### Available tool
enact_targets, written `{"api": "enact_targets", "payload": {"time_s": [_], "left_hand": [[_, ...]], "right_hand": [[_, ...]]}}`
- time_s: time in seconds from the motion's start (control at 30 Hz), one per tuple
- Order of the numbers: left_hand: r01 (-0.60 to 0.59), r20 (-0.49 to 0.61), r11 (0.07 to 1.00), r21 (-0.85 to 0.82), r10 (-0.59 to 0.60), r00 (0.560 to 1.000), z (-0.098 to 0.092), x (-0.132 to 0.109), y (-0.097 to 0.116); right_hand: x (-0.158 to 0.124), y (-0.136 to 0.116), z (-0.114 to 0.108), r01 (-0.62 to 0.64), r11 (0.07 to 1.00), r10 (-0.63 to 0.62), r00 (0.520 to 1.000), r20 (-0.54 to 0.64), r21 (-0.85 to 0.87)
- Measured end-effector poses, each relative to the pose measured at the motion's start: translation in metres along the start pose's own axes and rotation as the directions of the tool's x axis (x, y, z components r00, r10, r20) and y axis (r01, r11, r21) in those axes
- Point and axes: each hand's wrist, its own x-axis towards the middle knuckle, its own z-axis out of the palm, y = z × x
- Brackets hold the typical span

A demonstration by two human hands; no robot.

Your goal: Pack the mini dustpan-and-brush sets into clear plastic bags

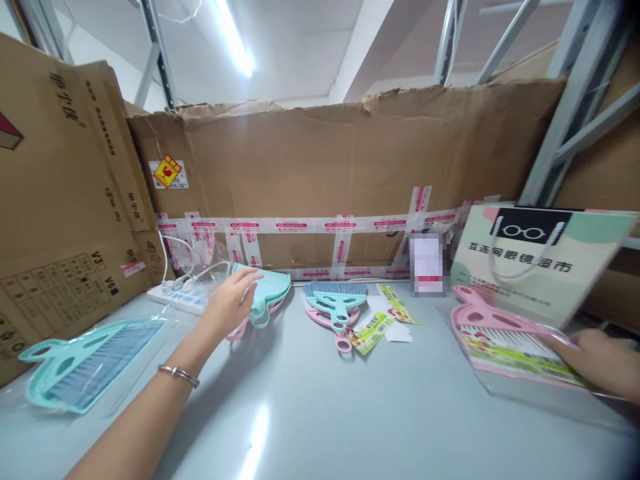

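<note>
My left hand reaches over a mint dustpan, its fingers loosely spread at the pan's left edge. Whether they touch it I cannot tell. Part of a pink dustpan shows beneath. At the right, my right hand, somewhat blurred, grips a pink dustpan and brush set in a clear bag, with a printed card inside. Between the hands lie a mint hand brush with blue bristles and a pink brush under it. A bagged mint dustpan and brush set rests at the left.
Green-yellow printed cards lie beside the brushes. A power strip with white cables sits behind my left hand. Large cardboard boxes wall the back and left of the grey table. A paper bag stands at the right.
</note>
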Motion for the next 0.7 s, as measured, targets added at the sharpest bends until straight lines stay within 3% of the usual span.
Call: {"api": "enact_targets", "payload": {"time_s": [0.07,0.1,0.2,0.27,0.37,0.43,0.53,0.63,0.7], "left_hand": [[-0.018,-0.048,0.999,-0.031,0.016,0.999,-0.002,0.0,0.002],[-0.028,-0.079,0.999,-0.045,0.024,0.997,-0.002,0.001,0.003],[-0.073,-0.186,0.992,-0.101,0.053,0.981,-0.005,0.002,0.007],[-0.105,-0.259,0.982,-0.158,0.062,0.964,-0.007,0.003,0.013],[-0.053,-0.289,0.949,-0.31,-0.04,0.956,-0.009,0.003,0.03],[0.092,-0.163,0.873,-0.48,-0.191,0.968,-0.008,0.003,0.046],[0.365,0.203,0.582,-0.726,-0.326,0.923,-0.003,0.001,0.068],[0.568,0.507,0.256,-0.782,-0.267,0.82,0.004,-0.003,0.079],[0.642,0.609,0.132,-0.755,-0.222,0.761,0.007,-0.005,0.079]], "right_hand": [[0.0,0.001,-0.002,-0.057,0.995,0.069,0.984,0.165,-0.076],[-0.001,0.002,-0.005,-0.058,0.992,0.077,0.981,0.18,-0.108],[-0.012,-0.01,-0.017,-0.077,0.99,0.078,0.997,-0.004,-0.12],[-0.024,-0.037,-0.028,-0.126,0.99,0.12,0.989,-0.081,-0.068],[-0.047,-0.103,-0.044,-0.056,0.998,0.057,0.998,-0.032,0.019],[-0.067,-0.154,-0.049,0.097,0.988,-0.102,0.994,0.038,0.117],[-0.1,-0.225,-0.042,0.323,0.907,-0.371,0.916,0.152,0.27],[-0.126,-0.276,-0.023,0.417,0.783,-0.566,0.786,0.248,0.463],[-0.136,-0.297,-0.009,0.402,0.732,-0.624,0.72,0.304,0.55]]}}
